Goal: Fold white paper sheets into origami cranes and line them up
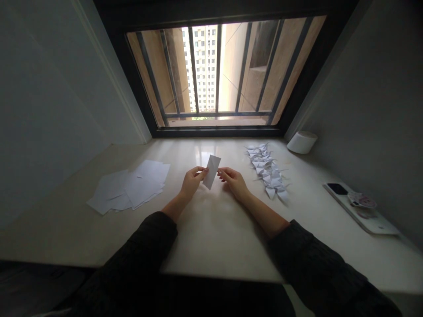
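A small white sheet of paper [212,171], folded into a narrow rectangle, is held tilted above the sill. My left hand [191,181] pinches its left edge between thumb and fingers. At the right edge of the paper is my right hand [234,181], its fingers curled and fingertips against the edge. Off to the left lies a loose pile of white paper sheets [145,182], overlapping at angles. On the right, several folded white paper cranes [266,169] stand close together in rows.
A white sill [211,246] carries everything, with its front edge near my body. At the far right lies a phone [360,209] with a round grip on its back. A white roll [302,142] sits in the back right corner. Behind is a barred window [211,75].
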The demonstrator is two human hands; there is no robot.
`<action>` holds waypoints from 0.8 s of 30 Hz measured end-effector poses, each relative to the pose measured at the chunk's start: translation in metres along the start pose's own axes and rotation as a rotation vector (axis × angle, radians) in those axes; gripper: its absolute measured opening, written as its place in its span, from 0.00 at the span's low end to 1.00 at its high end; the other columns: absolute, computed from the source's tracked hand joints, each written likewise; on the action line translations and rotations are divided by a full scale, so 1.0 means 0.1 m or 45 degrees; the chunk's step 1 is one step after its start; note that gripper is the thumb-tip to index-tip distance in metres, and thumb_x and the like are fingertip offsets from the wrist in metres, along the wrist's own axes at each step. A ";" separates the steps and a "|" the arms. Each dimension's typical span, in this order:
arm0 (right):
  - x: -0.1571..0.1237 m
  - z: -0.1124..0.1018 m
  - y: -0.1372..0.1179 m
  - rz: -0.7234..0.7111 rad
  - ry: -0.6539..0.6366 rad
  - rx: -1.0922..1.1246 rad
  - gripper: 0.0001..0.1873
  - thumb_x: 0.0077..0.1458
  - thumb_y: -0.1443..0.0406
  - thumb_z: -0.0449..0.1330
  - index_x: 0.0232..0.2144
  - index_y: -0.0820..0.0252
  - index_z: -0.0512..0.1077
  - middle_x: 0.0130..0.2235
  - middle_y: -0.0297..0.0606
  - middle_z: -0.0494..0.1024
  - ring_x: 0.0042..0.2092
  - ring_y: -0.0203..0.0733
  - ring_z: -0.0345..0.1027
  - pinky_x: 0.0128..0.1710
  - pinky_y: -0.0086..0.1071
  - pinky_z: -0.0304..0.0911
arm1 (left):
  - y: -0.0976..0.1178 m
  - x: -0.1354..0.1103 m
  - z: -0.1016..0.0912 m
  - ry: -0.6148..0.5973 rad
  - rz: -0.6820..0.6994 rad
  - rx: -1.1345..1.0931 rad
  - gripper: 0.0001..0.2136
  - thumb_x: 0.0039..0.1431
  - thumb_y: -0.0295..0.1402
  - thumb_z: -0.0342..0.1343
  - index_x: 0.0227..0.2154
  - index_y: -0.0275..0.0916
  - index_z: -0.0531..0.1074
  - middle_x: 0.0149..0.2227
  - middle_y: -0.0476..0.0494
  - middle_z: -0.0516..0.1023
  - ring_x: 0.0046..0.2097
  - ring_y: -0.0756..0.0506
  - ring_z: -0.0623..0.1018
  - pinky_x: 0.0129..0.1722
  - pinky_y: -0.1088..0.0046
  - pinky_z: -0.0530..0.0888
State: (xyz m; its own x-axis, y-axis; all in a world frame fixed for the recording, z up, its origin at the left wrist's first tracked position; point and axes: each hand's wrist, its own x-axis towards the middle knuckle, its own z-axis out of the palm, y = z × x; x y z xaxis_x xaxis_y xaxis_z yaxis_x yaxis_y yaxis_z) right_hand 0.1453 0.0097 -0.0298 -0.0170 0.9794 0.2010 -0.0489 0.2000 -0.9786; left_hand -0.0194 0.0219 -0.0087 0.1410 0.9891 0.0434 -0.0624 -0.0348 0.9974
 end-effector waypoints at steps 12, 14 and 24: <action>0.03 -0.06 -0.04 0.088 0.170 0.326 0.12 0.41 0.56 0.65 0.23 0.57 0.69 0.19 0.27 0.65 0.22 0.31 0.56 0.23 0.27 0.52 | -0.09 0.13 -0.16 0.309 0.057 0.093 0.16 0.43 0.47 0.60 0.24 0.38 0.72 0.27 0.48 0.73 0.30 0.51 0.71 0.28 0.77 0.66; 0.04 -0.08 -0.03 0.102 0.249 0.255 0.14 0.41 0.55 0.65 0.24 0.58 0.69 0.15 0.25 0.63 0.19 0.30 0.53 0.20 0.27 0.48 | -0.07 0.13 -0.18 0.345 0.075 0.175 0.16 0.43 0.48 0.60 0.24 0.38 0.72 0.25 0.49 0.72 0.29 0.51 0.70 0.26 0.78 0.65; 0.06 -0.10 0.04 0.081 0.344 0.149 0.18 0.44 0.51 0.62 0.27 0.60 0.68 0.20 0.34 0.75 0.21 0.33 0.61 0.24 0.28 0.54 | -0.06 0.09 -0.14 0.201 0.119 0.233 0.17 0.45 0.48 0.59 0.27 0.36 0.72 0.18 0.50 0.70 0.19 0.53 0.67 0.20 0.77 0.63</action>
State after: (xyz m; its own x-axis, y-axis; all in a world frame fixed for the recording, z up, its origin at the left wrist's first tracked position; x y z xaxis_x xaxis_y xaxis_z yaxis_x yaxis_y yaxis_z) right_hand 0.1547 0.0165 -0.0331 0.2418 0.9646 0.1051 -0.1711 0.1489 -0.9739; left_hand -0.0318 0.0335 -0.0146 -0.0138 0.9900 0.1406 0.1143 -0.1382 0.9838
